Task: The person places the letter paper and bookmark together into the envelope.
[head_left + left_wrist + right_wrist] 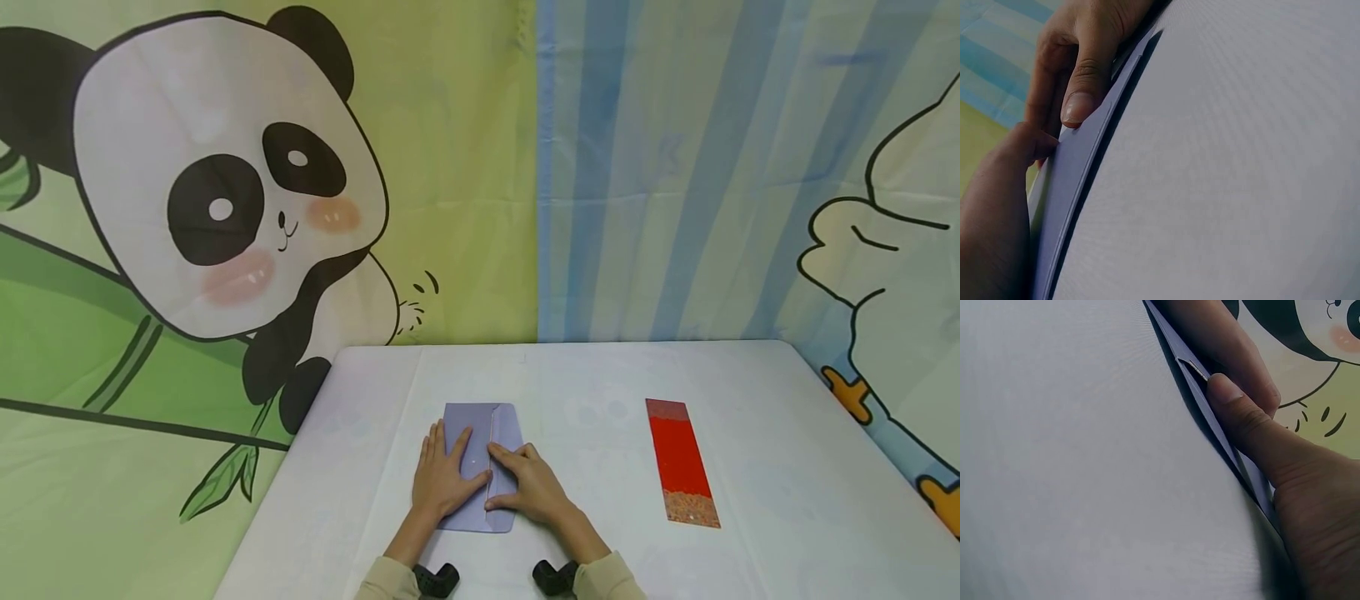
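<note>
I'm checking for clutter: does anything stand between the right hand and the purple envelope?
Nothing visible does: the right hand touches the purple envelope directly, on its flap. The red strip lies apart, to the right on the white table.

The hands [442, 482] [536, 489] hide parts of the purple folder [477, 454]; the head view's edge crops both sleeves [388, 581] [611, 577].

We see a red strip [682, 465] lying on the right half of the white table [585, 383]. Behind the table we have a curtain [465, 167], its panda [225, 92] mostly left of the table, its orange-footed white figure [907, 333] to the right.
</note>
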Available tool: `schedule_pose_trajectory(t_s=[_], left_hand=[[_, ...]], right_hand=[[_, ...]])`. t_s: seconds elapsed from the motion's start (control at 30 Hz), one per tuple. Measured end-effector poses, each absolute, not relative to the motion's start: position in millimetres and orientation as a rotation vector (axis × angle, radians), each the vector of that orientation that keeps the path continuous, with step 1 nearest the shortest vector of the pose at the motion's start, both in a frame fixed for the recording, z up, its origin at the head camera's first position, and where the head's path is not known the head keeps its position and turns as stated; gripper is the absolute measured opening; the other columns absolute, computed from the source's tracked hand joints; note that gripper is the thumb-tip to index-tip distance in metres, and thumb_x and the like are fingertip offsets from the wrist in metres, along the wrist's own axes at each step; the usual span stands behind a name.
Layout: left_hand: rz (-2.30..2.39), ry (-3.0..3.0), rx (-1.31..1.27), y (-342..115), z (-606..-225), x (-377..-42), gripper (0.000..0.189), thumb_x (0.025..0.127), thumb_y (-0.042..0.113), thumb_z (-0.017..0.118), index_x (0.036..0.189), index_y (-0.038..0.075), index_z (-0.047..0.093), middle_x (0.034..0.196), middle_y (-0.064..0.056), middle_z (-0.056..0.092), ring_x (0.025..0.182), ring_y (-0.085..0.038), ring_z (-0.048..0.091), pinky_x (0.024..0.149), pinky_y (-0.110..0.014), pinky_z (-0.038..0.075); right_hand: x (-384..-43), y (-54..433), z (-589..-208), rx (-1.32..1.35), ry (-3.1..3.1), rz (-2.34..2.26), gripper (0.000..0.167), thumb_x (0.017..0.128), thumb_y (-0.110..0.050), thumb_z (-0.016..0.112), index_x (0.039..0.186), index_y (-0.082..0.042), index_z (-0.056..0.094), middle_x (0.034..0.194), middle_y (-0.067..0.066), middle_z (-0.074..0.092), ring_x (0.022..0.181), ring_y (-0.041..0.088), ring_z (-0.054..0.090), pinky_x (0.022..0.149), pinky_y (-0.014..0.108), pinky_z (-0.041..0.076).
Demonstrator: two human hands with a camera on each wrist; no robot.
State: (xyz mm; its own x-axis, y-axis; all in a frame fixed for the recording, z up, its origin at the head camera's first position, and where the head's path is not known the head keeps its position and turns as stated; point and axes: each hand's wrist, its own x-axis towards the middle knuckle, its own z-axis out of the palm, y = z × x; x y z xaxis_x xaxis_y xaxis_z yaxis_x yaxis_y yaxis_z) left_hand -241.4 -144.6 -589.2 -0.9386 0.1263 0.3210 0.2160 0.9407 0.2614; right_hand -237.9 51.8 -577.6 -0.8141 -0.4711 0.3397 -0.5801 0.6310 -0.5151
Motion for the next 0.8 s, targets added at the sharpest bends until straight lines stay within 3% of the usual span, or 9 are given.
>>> schedule_pose_trajectory(t_s=[0.7,0.8], left_hand=[[-0.399,-2.796,-0.249,-144.0,-588.5,-241.5,0.088,0.069,0.073,0.053,0.139,0.021,0.044,0.146,-0.027,0.021,0.136,-0.039,0.017,0.109,-0.046,0.016],[-0.400,-2.790,-0.254,-143.7,-588.9,-240.2,0.087,0.070,0.073,0.053,0.138,0.021,0.045,0.146,-0.028,0.021,0.136,-0.039,0.017,0.109,-0.047,0.016]], right_hand=[[-237.5,53.7,-576.4,0.917,-2.670,1.004,0.088,0.062,-0.055,0.075,0.135,-0.012,0.049,0.137,-0.001,0.047,0.084,0.007,0.039,0.074,0.025,0.041],[-235.4,57.3,-575.4,0.884,-2.705,1.126,0.083,0.066,-0.053,0.074,0.135,-0.014,0.049,0.124,0.004,0.055,0.086,0.008,0.041,0.078,0.026,0.042]])
